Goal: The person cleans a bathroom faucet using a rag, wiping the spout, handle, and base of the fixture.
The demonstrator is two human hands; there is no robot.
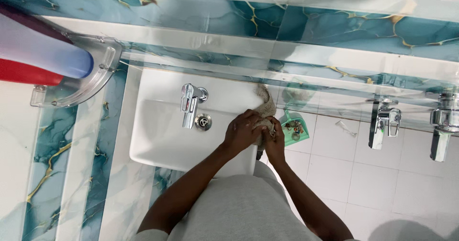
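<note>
Both hands meet over the right edge of a white washbasin, gripping a beige cloth between them. The left hand is clenched around the lower part of the cloth, knuckles up, just inside the basin's right rim. The right hand closes on the same bunch from the other side, its fingers curled into the fabric, and hangs just past the rim over the floor. The two hands touch each other across the cloth.

The cloth is gathered into a narrow twist. Its long axis runs from the hands toward the back right corner of the basin, and its free end points at the wall, where it lies at the basin's rear edge. A short end also shows below the hands, hanging down beside the basin's right wall.

A chrome tap stands at the middle of the basin's back edge, spout toward the person, with the round drain just in front of it, well left of the hands. On the white tiled floor, just right of the right hand, lies a small green dustpan holding bits of debris. Two chrome wall taps are mounted farther right. At the upper left, a clear corner shelf carries a pale blue bottle and a red one.
</note>
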